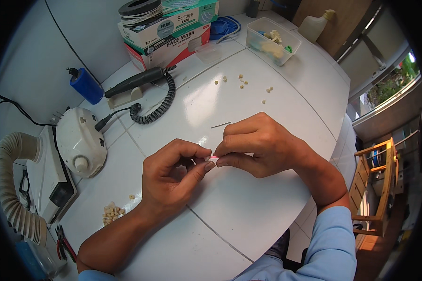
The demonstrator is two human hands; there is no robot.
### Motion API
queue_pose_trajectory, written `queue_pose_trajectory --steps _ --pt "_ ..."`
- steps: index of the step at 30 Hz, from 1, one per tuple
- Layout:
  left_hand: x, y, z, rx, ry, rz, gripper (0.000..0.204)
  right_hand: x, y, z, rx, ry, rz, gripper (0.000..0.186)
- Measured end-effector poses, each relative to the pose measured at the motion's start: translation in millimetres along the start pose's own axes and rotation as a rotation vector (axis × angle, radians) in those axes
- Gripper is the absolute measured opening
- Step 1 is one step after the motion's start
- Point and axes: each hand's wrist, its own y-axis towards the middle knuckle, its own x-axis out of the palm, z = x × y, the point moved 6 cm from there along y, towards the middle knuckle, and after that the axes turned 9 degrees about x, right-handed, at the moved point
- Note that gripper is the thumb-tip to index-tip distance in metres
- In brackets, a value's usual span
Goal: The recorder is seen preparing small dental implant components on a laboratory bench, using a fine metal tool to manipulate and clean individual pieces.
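Note:
Over the middle of the white tiled table, my left hand (pixel 166 175) and my right hand (pixel 262 147) meet fingertip to fingertip. Thumb and forefinger of the left hand pinch a tiny whitish piece, mostly hidden by the fingers. From the other side, my right fingers are closed on a thin pink stick (pixel 214 158) whose short visible length reaches the piece. A thin dark metal rod (pixel 221 125) lies just beyond the hands. Small cream-coloured pieces (pixel 241 82) are scattered farther back. Beside my left forearm sits a heap of similar cream pieces (pixel 111 214).
At left stand a white control box (pixel 81 143), a ribbed hose (pixel 16 173) and red-handled pliers (pixel 65 243). A black rotary handpiece (pixel 136 82) with coiled cord rests behind. Boxes (pixel 166 40) and a clear plastic tub (pixel 272 42) stand at the back.

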Motion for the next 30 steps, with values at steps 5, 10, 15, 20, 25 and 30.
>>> queue_pose_trajectory --steps 5,10,15,20,25,30 --pt "-2 -1 -2 -0.047 -0.023 0.042 0.016 -4 0 1 0.036 -0.059 -0.01 0.013" --pt "-2 1 2 -0.152 -0.022 0.04 0.015 -7 0 1 0.069 -0.089 0.002 0.011" --pt "-3 0 0 -0.136 -0.016 0.061 0.014 -6 0 0 0.078 -0.1 0.019 0.014" --pt "-3 -1 -3 -0.166 -0.02 0.05 0.013 -6 1 1 0.067 -0.104 0.034 0.014" --pt "-4 -1 -3 -0.16 -0.037 0.091 0.013 -14 1 9 0.125 -0.134 0.102 0.014" --pt "-8 -2 -8 -0.156 -0.008 0.109 0.015 -34 -6 41 0.461 -0.329 0.131 0.012"
